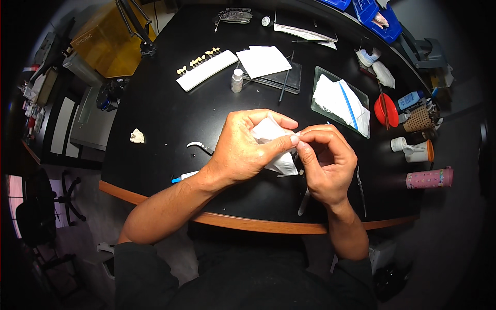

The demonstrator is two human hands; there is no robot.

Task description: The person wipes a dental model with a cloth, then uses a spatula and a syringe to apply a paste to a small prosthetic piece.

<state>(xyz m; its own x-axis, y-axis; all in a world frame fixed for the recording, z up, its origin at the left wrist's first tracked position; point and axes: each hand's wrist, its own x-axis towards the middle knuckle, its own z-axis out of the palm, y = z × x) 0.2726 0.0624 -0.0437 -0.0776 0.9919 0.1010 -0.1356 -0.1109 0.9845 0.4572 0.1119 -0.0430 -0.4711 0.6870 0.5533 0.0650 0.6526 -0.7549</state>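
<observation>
The left hand (240, 147) is curled around a crumpled white tissue (284, 164) over the middle of the black desk (150, 168), its thumb stretched toward three o'clock. There it meets the right hand (328, 160), whose thumb and forefinger are pinched together; whether they grip anything small cannot be told. From the hands, a white block with tooth-shaped tabs (206, 71) lies at ten o'clock, a glass slab (319, 98) bearing white paper at two, a pink tumbler (429, 179) between three and four, and a cream dental cast (137, 136) at nine.
</observation>
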